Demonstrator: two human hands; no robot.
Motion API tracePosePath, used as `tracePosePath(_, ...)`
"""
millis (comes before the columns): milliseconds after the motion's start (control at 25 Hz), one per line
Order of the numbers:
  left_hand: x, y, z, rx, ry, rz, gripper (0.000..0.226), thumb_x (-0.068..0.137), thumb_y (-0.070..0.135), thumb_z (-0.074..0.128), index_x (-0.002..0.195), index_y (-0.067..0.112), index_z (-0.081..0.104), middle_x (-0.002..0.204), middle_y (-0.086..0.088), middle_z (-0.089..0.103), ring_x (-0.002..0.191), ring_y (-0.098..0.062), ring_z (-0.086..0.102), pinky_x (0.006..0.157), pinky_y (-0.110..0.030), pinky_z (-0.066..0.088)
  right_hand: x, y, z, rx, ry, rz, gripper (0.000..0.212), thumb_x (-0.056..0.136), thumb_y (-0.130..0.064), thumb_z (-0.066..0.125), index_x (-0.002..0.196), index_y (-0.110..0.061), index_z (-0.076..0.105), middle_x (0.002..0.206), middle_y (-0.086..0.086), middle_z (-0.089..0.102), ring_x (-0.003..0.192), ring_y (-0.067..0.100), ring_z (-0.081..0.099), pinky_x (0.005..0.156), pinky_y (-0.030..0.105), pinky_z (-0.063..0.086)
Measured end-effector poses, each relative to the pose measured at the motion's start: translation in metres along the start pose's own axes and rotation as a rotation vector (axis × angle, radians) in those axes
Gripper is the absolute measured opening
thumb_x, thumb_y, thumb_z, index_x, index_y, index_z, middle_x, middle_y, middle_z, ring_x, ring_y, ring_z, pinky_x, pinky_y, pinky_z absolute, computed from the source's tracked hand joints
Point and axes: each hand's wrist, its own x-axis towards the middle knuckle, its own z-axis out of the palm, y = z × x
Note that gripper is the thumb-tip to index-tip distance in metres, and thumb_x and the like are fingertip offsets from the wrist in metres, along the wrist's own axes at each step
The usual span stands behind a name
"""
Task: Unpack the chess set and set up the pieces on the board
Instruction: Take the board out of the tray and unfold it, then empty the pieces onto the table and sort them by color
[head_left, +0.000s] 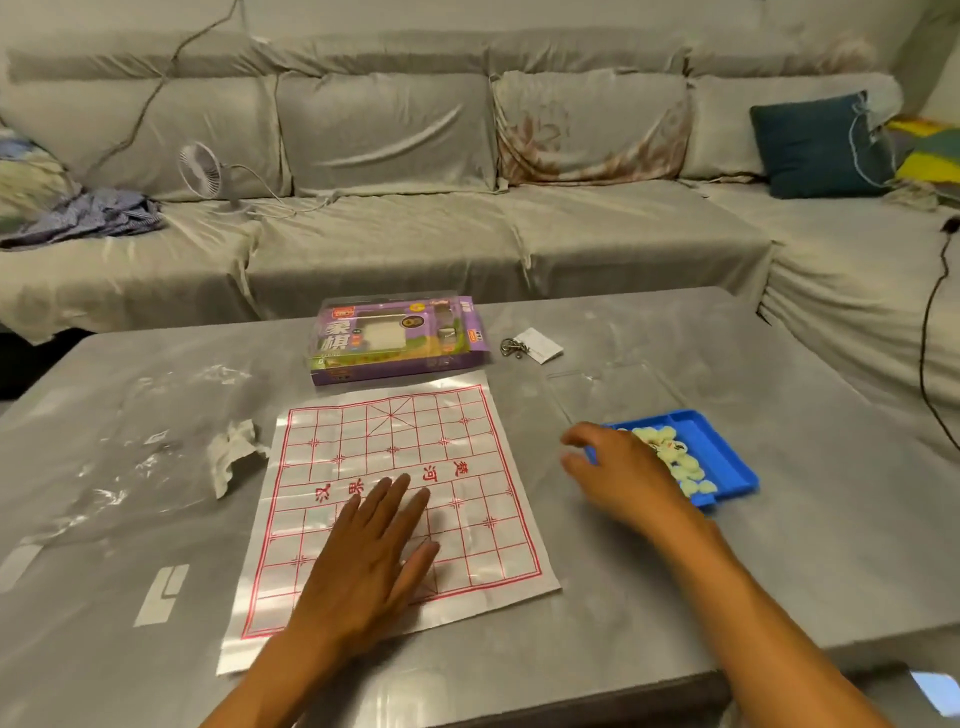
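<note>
A white sheet board with a red grid (395, 431) lies flat on the grey table (779, 545). My left hand (371, 556) presses on its near half with straight, spread fingers. To the right stands a blue tray (722, 447) holding several pale round chess pieces (675, 457). My right hand (618, 470) hovers at the tray's left edge with its fingers loosely curled; I see nothing held in it. The purple chess box (395, 338) lies behind the board.
A clear plastic lid (613, 389) lies behind the tray. A metal ring with a white slip (530, 345) lies beside the box. Crumpled paper (234, 452) and clear wrapping (119, 457) lie left of the board. A sofa with a small fan (202, 169) runs behind the table.
</note>
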Motion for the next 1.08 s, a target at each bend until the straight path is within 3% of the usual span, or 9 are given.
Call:
tracePosePath(120,-0.009,0.017,0.010,-0.006,-0.098,0.050,0.073,0.073,0.081,-0.016,0.141,0.054,-0.016,0.147,0.026,-0.033,0.135,0.002,-0.033,0.115,-0.031,-0.017,-0.008,0.054,-0.029,-0.095,-0.071,0.149,0.022,0.086,-0.025,0.060,0.107,-0.032,0.058,0.119,-0.008,0.060,0.098,0.014,0.054,0.082,0.029,0.046)
tracePosePath(240,-0.010,0.015,0.016,0.010,-0.128,0.055,0.073,0.072,0.082,-0.018,0.140,0.056,-0.015,0.147,0.028,-0.032,0.135,0.003,-0.034,0.113,-0.030,-0.018,-0.011,0.075,-0.019,-0.304,-0.240,0.167,0.028,0.083,-0.015,0.061,0.103,-0.035,0.058,0.113,-0.009,0.055,0.102,0.014,0.050,0.093,0.031,0.040)
tracePosePath(400,-0.009,0.014,0.015,0.007,-0.124,0.062,0.070,0.076,0.081,-0.013,0.141,0.055,-0.013,0.149,0.026,-0.028,0.137,0.002,-0.030,0.114,-0.030,-0.017,-0.008,0.075,-0.008,-0.362,-0.073,0.034,0.019,0.088,-0.017,0.062,0.080,-0.034,0.058,0.094,-0.007,0.062,0.091,0.017,0.055,0.087,0.030,0.036)
tracePosePath(480,-0.011,0.014,0.015,-0.002,-0.120,0.061,0.069,0.078,0.080,-0.011,0.142,0.054,-0.011,0.150,0.026,-0.027,0.138,0.002,-0.028,0.114,-0.029,-0.017,-0.007,0.072,-0.005,-0.346,-0.024,-0.036,0.009,0.091,-0.024,0.062,0.088,-0.033,0.064,0.094,-0.006,0.065,0.093,0.020,0.057,0.086,0.030,0.040)
tracePosePath(640,-0.011,0.013,0.013,0.010,-0.116,0.066,0.069,0.077,0.079,-0.012,0.141,0.054,-0.013,0.149,0.025,-0.029,0.136,0.002,-0.031,0.113,-0.028,-0.018,-0.011,0.045,0.004,-0.372,0.108,-0.252,0.024,0.099,-0.025,0.050,0.117,-0.027,0.065,0.112,0.001,0.060,0.104,0.021,0.053,0.090,0.032,0.038)
tracePosePath(720,-0.011,0.013,0.014,-0.006,-0.110,0.073,0.070,0.077,0.080,-0.012,0.141,0.054,-0.012,0.150,0.024,-0.028,0.137,0.000,-0.030,0.112,-0.028,-0.019,-0.017,0.024,0.007,-0.328,0.166,-0.308,0.023,0.098,-0.023,0.054,0.117,-0.024,0.065,0.109,0.001,0.059,0.101,0.020,0.052,0.089,0.032,0.039)
tracePosePath(840,-0.010,0.011,0.015,-0.002,-0.123,0.065,0.068,0.076,0.080,-0.010,0.140,0.055,-0.014,0.148,0.025,-0.029,0.136,0.000,-0.031,0.111,-0.027,-0.020,-0.024,-0.007,0.020,-0.305,0.231,-0.416,0.021,0.083,-0.016,0.075,0.103,-0.021,0.071,0.092,0.002,0.060,0.085,0.021,0.058,0.075,0.034,0.048)
tracePosePath(960,-0.008,0.010,0.014,-0.010,-0.123,0.070,0.065,0.083,0.076,0.004,0.143,0.053,-0.009,0.149,0.024,-0.027,0.138,0.000,-0.027,0.117,-0.032,-0.016,-0.028,-0.036,0.042,-0.268,0.082,-0.509,0.026,0.094,-0.023,0.061,0.120,-0.025,0.064,0.109,0.001,0.057,0.103,0.019,0.052,0.087,0.031,0.043)
tracePosePath(1080,-0.009,0.005,0.008,-0.273,-0.131,-0.004,0.057,0.091,0.064,0.035,0.143,0.051,0.018,0.153,0.028,-0.005,0.143,-0.001,-0.004,0.118,-0.034,0.001,-0.027,-0.054,0.067,-0.288,-0.065,-0.548,0.027,0.099,-0.027,0.052,0.126,-0.027,0.059,0.118,0.002,0.053,0.110,0.018,0.049,0.090,0.027,0.041)
